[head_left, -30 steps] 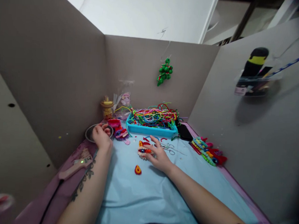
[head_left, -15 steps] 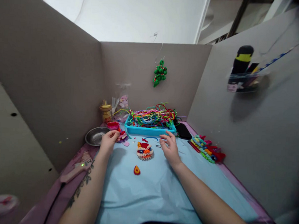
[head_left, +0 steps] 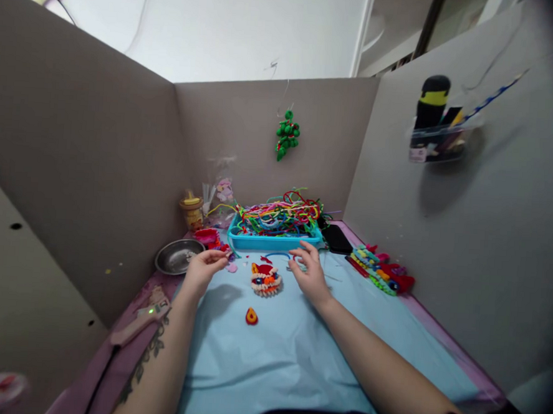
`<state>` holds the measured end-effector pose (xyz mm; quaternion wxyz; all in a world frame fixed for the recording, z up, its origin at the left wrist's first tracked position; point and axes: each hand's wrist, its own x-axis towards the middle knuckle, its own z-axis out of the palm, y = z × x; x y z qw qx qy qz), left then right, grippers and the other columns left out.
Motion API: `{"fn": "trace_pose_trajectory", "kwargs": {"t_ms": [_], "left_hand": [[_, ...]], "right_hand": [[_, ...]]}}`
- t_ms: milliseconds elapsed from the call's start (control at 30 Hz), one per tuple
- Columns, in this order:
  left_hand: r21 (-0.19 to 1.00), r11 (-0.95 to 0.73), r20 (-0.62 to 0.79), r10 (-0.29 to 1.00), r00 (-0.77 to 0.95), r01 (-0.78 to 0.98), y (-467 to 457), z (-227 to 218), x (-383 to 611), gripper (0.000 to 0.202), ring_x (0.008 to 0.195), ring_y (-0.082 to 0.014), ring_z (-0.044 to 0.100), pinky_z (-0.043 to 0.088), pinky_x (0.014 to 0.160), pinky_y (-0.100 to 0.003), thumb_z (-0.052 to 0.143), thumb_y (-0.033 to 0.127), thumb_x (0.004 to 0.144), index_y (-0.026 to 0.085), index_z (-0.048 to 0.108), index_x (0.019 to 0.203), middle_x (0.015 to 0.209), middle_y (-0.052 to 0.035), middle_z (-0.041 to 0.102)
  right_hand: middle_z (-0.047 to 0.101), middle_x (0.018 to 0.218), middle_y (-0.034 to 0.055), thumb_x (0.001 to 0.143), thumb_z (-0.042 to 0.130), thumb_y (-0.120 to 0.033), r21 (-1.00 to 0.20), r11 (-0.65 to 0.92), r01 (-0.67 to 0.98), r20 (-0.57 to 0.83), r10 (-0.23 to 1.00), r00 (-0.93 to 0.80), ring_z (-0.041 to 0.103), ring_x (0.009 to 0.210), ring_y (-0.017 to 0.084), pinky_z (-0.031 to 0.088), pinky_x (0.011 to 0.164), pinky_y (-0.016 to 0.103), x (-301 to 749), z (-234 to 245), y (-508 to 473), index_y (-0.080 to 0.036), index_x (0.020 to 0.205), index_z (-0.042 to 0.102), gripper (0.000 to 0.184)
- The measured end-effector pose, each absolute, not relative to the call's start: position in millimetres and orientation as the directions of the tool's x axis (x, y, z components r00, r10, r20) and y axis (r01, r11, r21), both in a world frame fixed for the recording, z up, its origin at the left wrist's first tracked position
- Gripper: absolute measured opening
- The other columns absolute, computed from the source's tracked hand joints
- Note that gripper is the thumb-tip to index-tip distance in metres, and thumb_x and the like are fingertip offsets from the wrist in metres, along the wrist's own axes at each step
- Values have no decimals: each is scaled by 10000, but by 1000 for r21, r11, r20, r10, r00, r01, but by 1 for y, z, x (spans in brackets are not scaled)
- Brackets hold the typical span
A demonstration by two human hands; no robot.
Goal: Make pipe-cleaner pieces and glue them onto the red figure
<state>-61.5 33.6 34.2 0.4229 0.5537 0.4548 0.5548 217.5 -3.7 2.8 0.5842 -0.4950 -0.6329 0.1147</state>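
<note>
My left hand [head_left: 204,271] hovers above the cloth, thumb and fingertips pinched together; whatever may be between them is too small to make out. Across from it, my right hand [head_left: 310,274] is held with fingers curved and apart, close to a small metal tool lying partly hidden behind it. Between my hands sits a round fuzzy animal-like face [head_left: 266,281] in cream, red and orange, with one pointed ear on its left. Nearer to me lies a separate red-and-orange ear-shaped piece [head_left: 252,316].
A blue tray [head_left: 274,241] heaped with coloured pipe cleaners stands at the back, a black phone [head_left: 337,240] beside it. Left are a metal bowl [head_left: 172,264] and a glue gun [head_left: 142,324]. Finished-looking fuzzy pieces [head_left: 382,271] lie right. Grey panels [head_left: 244,124] enclose three sides.
My left hand has shifted slightly right relative to the pink and purple pieces, fingertips still pinched. My right hand stays nearly in place with fingers apart. The whole view has turned a little.
</note>
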Motion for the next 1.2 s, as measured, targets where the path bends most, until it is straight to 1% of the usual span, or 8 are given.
{"fn": "trace_pose_trajectory", "kwargs": {"t_ms": [200,367,500,667,767,933,1033,1200], "left_hand": [[964,-217,194,969,152,154,17,43,-62,232,513,-154,589,490,525,-277,649,365,663,149,694,733,620,-54,673],[767,-455,367,890,271,453,3,54,-72,207,989,-273,602,456,872,-375,697,154,522,216,730,716,1022,-90,688],[786,-356,359,928,96,505,-1,54,-76,113,665,-222,650,504,641,-311,670,230,590,201,712,691,703,-58,709],[809,-320,375,927,-14,493,-6,50,-71,192,395,-132,511,377,411,-212,540,322,728,190,626,618,444,19,553],[782,-360,405,914,26,509,-8,49,-69,212,403,-130,500,374,421,-209,512,318,755,194,605,610,433,21,538],[821,-359,365,928,76,445,-10,48,-69,165,633,-201,654,483,559,-262,571,280,709,194,700,765,690,-57,709],[819,-353,371,927,52,453,-10,44,-70,125,658,-218,659,498,627,-291,642,259,642,207,730,715,696,-62,726],[813,-344,386,922,8,470,-10,46,-59,80,580,-195,619,471,555,-265,726,269,548,201,687,563,613,-42,700]], "right_hand": [[379,1282,106,802,542,-362,-739,475,478,599,788,143,489,1110,244,479,884,409,215,5,-8,-224,999,624,254],[393,1267,111,796,550,-382,-746,483,459,598,789,142,508,1077,240,478,884,416,213,6,-9,-219,990,626,265],[393,1269,111,799,547,-366,-740,493,457,605,784,135,506,1079,239,460,905,424,213,5,-8,-221,986,627,250],[388,1273,113,793,555,-343,-744,486,459,594,795,122,505,1086,243,453,910,431,212,4,-8,-211,977,627,238],[392,1274,116,797,550,-337,-744,483,461,589,800,112,507,1092,249,449,915,433,211,3,-9,-209,973,628,231],[408,1266,111,795,552,-337,-726,494,479,597,798,83,485,1130,263,440,927,436,209,2,-9,-221,981,637,235],[411,1265,110,796,548,-324,-721,491,488,596,799,77,480,1139,261,438,927,430,208,1,-9,-224,983,637,230],[458,1224,99,795,545,-315,-695,506,511,612,789,52,486,1132,257,413,952,430,207,1,-9,-227,949,645,203]]}}
